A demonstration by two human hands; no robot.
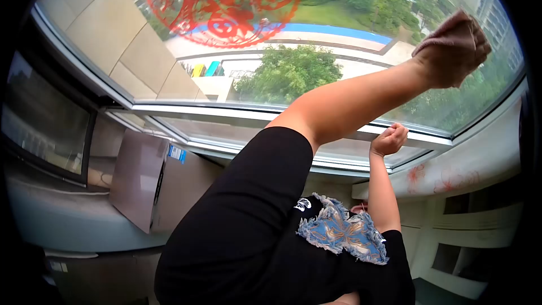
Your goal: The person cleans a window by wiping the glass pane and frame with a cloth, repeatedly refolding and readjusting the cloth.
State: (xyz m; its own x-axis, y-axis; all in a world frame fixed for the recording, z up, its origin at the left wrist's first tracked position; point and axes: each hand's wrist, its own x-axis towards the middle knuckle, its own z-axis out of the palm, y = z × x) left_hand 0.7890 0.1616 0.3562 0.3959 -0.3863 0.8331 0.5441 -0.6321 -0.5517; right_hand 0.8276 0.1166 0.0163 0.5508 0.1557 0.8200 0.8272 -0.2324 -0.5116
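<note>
My left hand (449,65) reaches up across the view to the upper right of the window pane (361,68). A dusty-pink cloth (446,36) is wrapped over that hand, and its fingers press the cloth against the glass. Lower down, my right hand (389,140) is closed in a fist in front of the window's metal frame (418,136). Whatever that fist may hold is hidden, and I cannot tell whether it touches the frame.
A red paper-cut decoration (223,25) is on the glass at the top. To the left stand a dark screen (45,118) and a brown panel or box (138,175). A white cover with red flowers (451,178) lies along the right, above shelves (474,220).
</note>
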